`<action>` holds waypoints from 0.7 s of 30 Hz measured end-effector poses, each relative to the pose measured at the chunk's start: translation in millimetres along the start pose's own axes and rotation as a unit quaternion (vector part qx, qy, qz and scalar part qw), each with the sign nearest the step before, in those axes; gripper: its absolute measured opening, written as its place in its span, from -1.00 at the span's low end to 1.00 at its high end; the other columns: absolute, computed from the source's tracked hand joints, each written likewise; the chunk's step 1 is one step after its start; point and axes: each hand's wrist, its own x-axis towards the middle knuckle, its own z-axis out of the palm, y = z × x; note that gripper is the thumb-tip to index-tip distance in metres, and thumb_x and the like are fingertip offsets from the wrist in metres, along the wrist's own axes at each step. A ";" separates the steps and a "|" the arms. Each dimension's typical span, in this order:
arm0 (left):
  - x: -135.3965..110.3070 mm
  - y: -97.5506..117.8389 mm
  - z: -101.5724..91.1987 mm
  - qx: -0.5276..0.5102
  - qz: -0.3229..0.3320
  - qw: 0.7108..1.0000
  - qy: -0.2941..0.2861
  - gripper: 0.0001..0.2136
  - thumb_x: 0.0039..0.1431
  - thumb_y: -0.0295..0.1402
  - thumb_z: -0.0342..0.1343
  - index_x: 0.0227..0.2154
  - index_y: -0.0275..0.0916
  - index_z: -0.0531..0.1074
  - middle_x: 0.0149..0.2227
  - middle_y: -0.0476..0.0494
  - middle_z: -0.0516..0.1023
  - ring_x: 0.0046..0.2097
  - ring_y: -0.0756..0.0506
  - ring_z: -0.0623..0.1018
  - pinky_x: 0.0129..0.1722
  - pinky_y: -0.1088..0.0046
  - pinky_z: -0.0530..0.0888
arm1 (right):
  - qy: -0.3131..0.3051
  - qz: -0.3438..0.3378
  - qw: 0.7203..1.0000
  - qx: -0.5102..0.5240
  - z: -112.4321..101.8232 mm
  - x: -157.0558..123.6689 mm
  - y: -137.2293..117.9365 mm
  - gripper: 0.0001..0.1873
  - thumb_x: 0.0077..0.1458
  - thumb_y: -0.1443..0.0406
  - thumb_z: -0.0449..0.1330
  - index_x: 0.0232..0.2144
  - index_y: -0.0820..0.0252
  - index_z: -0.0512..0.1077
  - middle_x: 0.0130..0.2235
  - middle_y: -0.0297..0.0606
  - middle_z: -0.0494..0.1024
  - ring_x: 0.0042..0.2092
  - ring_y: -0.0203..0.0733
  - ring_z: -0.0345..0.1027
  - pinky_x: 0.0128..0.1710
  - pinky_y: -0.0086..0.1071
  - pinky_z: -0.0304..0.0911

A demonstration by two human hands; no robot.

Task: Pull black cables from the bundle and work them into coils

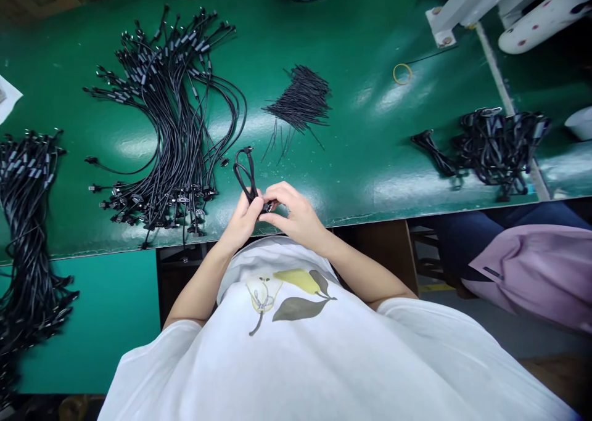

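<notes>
Near the front edge of the table, my left hand [241,220] is closed around a black cable [251,175] folded into a loop. The loop sticks up beyond the fingers, with a small connector at its top. My right hand [296,214] meets the left one, its thumb and fingertips pinched at the cable's lower connector end. Fingers partly hide that end. To the left lies a large bundle of straight black cables [178,119] with connectors at both ends. Ahead is a pile of short black ties [303,97], a few of them scattered loose.
Another cable bundle [30,224] hangs over the table's left edge. Folded cables [494,147] lie in a heap at right, near a yellow ring [402,74] and a white metal bracket [444,29]. A person in a pink garment [536,267] sits at the right.
</notes>
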 end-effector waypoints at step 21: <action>-1.9 -11.4 -8.4 0.044 -0.065 0.991 -0.113 -0.49 0.16 0.07 0.06 0.06 -0.11 0.25 -0.12 -0.15 0.41 -0.14 -0.08 0.45 -0.24 0.40 0.46 | -0.011 -0.006 1.000 -0.019 -7.0 -3.9 -0.6 -0.72 0.23 0.33 0.03 -0.07 0.15 0.45 -0.02 -0.13 0.46 0.04 -0.17 0.35 0.07 -0.25 0.28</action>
